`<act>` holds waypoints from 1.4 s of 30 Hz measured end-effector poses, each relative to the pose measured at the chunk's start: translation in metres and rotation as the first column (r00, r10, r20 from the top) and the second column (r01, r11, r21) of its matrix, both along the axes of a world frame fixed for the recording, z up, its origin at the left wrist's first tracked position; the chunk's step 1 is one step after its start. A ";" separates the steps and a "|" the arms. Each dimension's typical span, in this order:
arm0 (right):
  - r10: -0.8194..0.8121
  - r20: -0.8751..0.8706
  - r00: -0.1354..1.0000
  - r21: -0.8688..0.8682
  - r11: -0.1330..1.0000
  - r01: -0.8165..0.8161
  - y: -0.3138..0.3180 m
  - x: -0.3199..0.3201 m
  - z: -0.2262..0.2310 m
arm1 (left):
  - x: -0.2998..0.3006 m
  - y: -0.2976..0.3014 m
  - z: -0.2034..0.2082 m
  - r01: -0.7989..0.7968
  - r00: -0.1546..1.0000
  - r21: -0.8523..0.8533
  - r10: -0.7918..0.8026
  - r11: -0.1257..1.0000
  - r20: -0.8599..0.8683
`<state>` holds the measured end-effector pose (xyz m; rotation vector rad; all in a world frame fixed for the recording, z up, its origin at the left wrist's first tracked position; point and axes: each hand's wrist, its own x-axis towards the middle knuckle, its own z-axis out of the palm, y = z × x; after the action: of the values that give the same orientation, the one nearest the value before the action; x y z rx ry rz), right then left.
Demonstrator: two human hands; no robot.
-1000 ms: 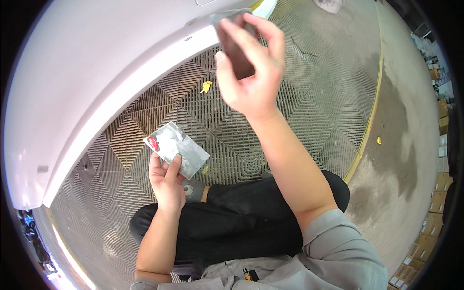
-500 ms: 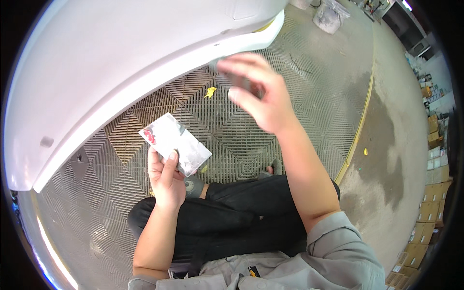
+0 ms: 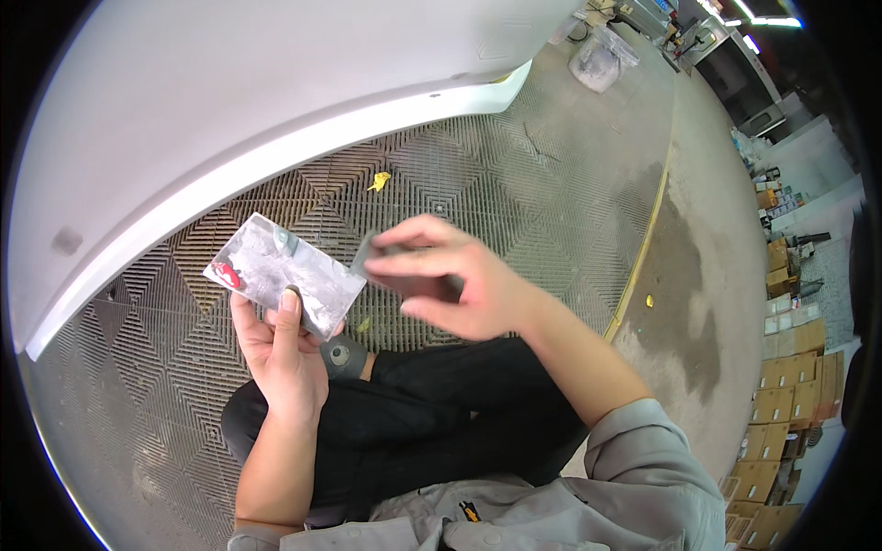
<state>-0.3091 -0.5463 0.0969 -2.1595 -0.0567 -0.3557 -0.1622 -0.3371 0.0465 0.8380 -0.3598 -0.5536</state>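
In my left hand (image 3: 287, 363) is a thin rectangular mixing board (image 3: 262, 266), its thumb on top and fingers underneath. Pale grey paste is smeared over the board, with a red blob near its left corner. My right hand (image 3: 473, 285) is closed round a dark grey flat spreader (image 3: 366, 253), blurred by motion. The spreader's edge is close to the board's right end; whether they touch, I cannot tell. Beyond both hands runs the white curved lower edge of a vehicle body panel (image 3: 230, 188).
Ribbed grating tiles (image 3: 441, 184) cover the floor beneath me, bordered by a yellow strip (image 3: 640, 275) at the right. A yellow scrap (image 3: 379, 181) lies on the grating. A bagged bucket (image 3: 602, 60) stands at the far right. Cardboard boxes (image 3: 776, 409) are stacked along the right side.
My right hand has come down and toward me with the spreader, from near the panel to the board's right end. The board has shifted slightly left, and the view has turned a little.
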 end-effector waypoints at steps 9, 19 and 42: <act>-0.547 0.271 0.792 -0.551 0.587 0.594 -0.089 0.014 0.042 | 0.006 -0.004 0.000 -0.012 0.995 0.014 0.014 1.000 -0.095; -0.624 0.134 0.770 -0.532 0.610 0.587 -0.096 0.038 0.060 | 0.008 -0.005 -0.003 0.027 0.994 0.031 -0.024 0.999 -0.102; -0.360 0.175 0.916 -0.466 0.790 0.399 0.007 0.000 0.035 | 0.011 -0.007 -0.002 -0.078 0.996 0.164 0.069 0.983 0.061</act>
<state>-0.3091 -0.5395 0.1314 -2.6682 0.2820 -0.7245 -0.1510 -0.3442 0.0449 1.0246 -0.3346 -0.4973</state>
